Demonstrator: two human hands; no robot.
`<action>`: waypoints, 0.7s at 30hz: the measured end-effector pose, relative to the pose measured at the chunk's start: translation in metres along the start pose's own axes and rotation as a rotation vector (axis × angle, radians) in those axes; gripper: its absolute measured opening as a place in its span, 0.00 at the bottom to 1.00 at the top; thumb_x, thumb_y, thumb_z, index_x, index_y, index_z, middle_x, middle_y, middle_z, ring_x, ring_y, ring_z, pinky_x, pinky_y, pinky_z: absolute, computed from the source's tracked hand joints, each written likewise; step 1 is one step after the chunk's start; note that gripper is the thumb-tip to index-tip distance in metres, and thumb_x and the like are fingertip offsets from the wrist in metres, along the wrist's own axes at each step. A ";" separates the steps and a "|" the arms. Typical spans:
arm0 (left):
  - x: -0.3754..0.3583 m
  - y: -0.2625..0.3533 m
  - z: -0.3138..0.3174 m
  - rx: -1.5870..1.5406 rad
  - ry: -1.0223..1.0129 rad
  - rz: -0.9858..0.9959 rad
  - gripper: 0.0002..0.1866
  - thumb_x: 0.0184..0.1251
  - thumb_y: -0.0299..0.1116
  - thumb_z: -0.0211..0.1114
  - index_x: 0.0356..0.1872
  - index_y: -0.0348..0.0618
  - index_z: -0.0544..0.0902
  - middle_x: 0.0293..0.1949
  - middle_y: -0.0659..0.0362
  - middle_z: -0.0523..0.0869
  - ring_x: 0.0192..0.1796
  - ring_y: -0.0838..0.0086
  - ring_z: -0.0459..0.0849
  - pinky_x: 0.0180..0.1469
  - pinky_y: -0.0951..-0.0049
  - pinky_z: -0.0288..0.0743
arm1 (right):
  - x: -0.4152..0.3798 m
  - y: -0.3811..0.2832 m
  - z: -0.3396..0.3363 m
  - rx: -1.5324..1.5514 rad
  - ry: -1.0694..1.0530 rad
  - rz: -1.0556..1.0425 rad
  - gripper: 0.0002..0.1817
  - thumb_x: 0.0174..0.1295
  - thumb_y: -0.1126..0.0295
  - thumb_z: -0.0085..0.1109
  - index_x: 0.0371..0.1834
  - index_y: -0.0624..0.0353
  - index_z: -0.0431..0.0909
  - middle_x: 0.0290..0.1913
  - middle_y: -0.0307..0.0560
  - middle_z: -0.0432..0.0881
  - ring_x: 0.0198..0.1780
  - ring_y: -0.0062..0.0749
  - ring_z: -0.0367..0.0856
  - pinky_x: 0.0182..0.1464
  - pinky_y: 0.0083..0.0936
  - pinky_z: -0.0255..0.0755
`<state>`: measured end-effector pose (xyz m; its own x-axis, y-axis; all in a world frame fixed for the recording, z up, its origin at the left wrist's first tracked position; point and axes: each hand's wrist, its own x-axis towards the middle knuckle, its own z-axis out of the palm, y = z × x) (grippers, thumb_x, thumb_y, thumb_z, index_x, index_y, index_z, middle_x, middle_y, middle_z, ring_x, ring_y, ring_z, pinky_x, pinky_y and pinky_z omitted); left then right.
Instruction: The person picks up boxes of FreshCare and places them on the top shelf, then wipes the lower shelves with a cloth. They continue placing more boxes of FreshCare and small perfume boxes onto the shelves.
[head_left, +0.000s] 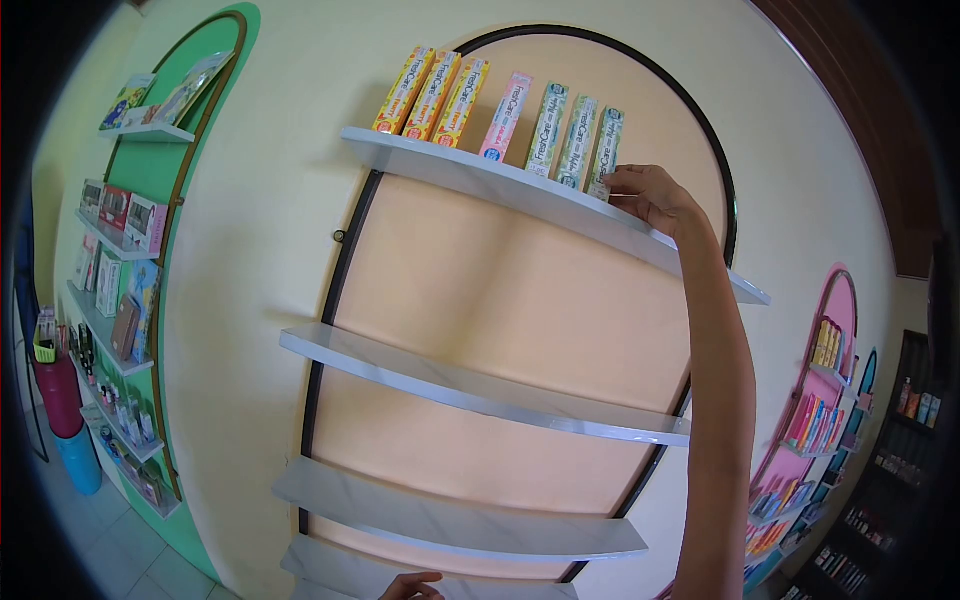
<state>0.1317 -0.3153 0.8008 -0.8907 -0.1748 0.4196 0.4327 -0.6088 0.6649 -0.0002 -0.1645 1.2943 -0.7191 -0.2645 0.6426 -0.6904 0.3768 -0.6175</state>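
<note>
High on the top shelf [560,197], my right hand [650,195] has its fingers closed at the lower edge of the rightmost green FreshCare box [606,150], which stands upright. Just left of it are two more upright green boxes, a middle one [577,140] and a left one [546,130]. Farther along stands a pink FreshCare box [507,115], followed by three yellow-orange FreshCare boxes [433,95] at the left end. My left hand [412,587] shows only in part at the bottom edge, its fingers loosely bent and apart, with no object visible in them.
Below run a second shelf [480,390], a third shelf [460,505] and a lower one, inside a black-framed arch [335,260]. Stocked shelves stand on a green panel [190,300] at left and a pink panel [845,300] at right. A dark rack [905,450] is at far right.
</note>
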 end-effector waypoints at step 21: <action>-0.003 0.006 0.001 -0.004 0.013 -0.015 0.14 0.58 0.28 0.60 0.45 0.37 0.74 0.21 0.67 0.71 0.16 0.89 0.63 0.19 0.85 0.64 | -0.006 -0.003 0.004 -0.057 0.054 0.038 0.17 0.53 0.69 0.56 0.43 0.70 0.72 0.41 0.52 0.76 0.38 0.30 0.76 0.45 0.19 0.72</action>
<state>0.1368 -0.3181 0.8040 -0.8988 -0.1756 0.4016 0.4188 -0.6144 0.6687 0.0055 -0.1678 1.2902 -0.7380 -0.2016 0.6440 -0.6563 0.4363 -0.6156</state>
